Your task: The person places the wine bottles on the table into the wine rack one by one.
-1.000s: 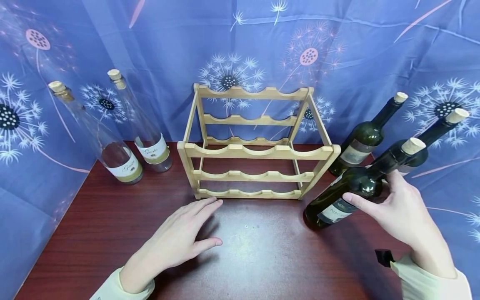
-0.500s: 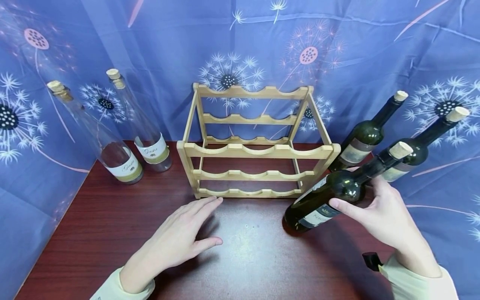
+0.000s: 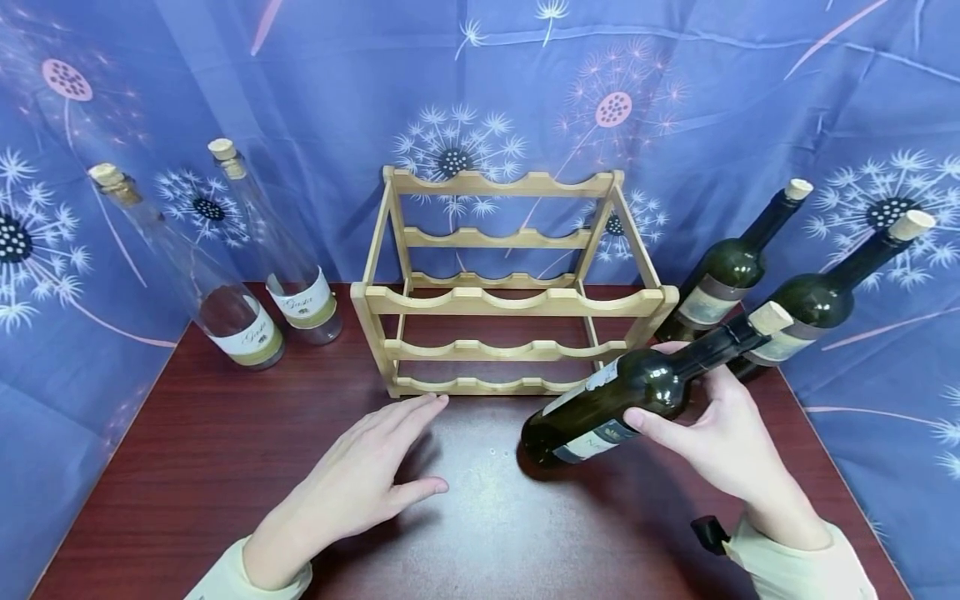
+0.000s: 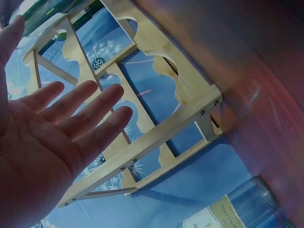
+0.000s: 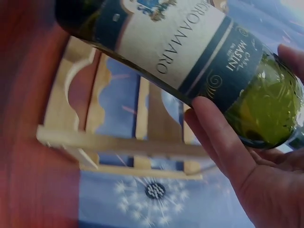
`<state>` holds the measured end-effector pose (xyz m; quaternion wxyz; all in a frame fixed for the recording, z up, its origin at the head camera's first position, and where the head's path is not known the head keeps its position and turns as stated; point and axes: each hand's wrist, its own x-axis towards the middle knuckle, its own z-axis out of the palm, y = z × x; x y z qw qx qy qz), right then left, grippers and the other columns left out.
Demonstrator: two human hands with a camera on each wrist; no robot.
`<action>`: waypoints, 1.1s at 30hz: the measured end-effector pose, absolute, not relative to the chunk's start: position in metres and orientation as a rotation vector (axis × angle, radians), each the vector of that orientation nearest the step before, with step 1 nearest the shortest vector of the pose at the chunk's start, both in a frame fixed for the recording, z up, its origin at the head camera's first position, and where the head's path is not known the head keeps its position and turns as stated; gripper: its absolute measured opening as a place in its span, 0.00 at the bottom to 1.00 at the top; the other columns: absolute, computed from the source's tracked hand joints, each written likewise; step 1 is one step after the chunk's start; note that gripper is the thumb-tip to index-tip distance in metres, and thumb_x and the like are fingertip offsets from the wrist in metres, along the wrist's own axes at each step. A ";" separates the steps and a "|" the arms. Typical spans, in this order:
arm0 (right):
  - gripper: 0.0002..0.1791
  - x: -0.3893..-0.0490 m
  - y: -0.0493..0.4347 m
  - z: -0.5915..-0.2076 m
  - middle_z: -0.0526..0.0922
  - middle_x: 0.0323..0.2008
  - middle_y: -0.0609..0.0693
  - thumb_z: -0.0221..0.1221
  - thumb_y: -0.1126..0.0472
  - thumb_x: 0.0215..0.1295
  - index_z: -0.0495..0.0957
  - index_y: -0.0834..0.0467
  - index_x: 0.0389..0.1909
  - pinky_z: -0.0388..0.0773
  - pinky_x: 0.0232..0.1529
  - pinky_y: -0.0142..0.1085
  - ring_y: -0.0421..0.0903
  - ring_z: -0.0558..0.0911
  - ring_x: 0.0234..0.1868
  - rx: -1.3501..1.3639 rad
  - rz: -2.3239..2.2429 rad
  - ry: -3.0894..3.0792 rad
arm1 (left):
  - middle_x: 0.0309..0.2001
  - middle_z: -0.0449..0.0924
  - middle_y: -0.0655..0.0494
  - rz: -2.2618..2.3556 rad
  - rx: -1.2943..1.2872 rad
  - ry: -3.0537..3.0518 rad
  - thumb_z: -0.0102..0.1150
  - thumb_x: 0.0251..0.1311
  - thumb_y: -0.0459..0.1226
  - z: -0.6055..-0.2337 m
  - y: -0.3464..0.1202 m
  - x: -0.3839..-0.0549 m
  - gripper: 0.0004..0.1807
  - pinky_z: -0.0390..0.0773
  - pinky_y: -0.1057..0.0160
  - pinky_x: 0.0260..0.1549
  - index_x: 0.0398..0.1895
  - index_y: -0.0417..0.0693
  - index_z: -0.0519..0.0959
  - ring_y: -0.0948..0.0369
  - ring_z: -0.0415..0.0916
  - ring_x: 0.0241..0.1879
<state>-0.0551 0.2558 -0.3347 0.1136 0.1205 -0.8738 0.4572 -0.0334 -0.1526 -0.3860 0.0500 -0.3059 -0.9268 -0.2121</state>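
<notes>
My right hand [image 3: 723, 433] grips a dark green wine bottle [image 3: 585, 408] around its upper body, thumb on the near side. The bottle leans, its corked neck pointing up and right, its base low over the table in front of the rack; whether the base touches cannot be told. Its label [image 5: 171, 42] fills the top of the right wrist view. A wooden wine rack [image 3: 510, 302] with scalloped rails stands at the middle back, holding no bottles. My left hand [image 3: 360, 475] is just in front of the rack's lower left, fingers extended and holding nothing, palm visible in the left wrist view.
Two corked dark wine bottles, one farther back [image 3: 720, 275] and one nearer [image 3: 806, 308], stand right of the rack. Two clear corked bottles, one at far left [image 3: 247, 329] and one beside it [image 3: 303, 300], stand left. A blue dandelion-print cloth [image 3: 322, 100] surrounds the dark red table [image 3: 187, 467].
My right hand has carried the dark wine bottle leftward, away from the two bottles at the right, and it now leans more. My left hand has stayed nearly still.
</notes>
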 end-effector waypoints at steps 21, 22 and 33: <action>0.38 -0.048 0.216 -0.366 0.84 0.54 0.56 0.71 0.80 0.55 0.70 0.65 0.67 0.86 0.41 0.34 0.44 0.87 0.47 0.473 1.961 -2.309 | 0.81 0.61 0.56 -0.748 -0.998 -2.785 0.76 0.58 0.61 -0.392 -0.141 -0.028 0.56 0.69 0.48 0.71 0.85 0.54 0.59 0.56 0.63 0.77; 0.38 -0.048 0.214 -0.368 0.84 0.55 0.57 0.71 0.81 0.55 0.69 0.65 0.67 0.86 0.42 0.34 0.45 0.87 0.47 0.478 1.992 -2.288 | 0.81 0.61 0.57 -0.760 -1.001 -2.785 0.76 0.58 0.61 -0.392 -0.140 -0.028 0.56 0.69 0.48 0.71 0.85 0.54 0.59 0.56 0.62 0.77; 0.36 -0.042 0.197 -0.384 0.83 0.60 0.58 0.67 0.83 0.57 0.67 0.69 0.66 0.84 0.51 0.33 0.46 0.86 0.53 0.545 2.262 -2.095 | 0.82 0.58 0.58 -0.786 -1.051 -2.787 0.78 0.56 0.60 -0.397 -0.134 -0.025 0.59 0.69 0.46 0.71 0.85 0.55 0.57 0.57 0.60 0.79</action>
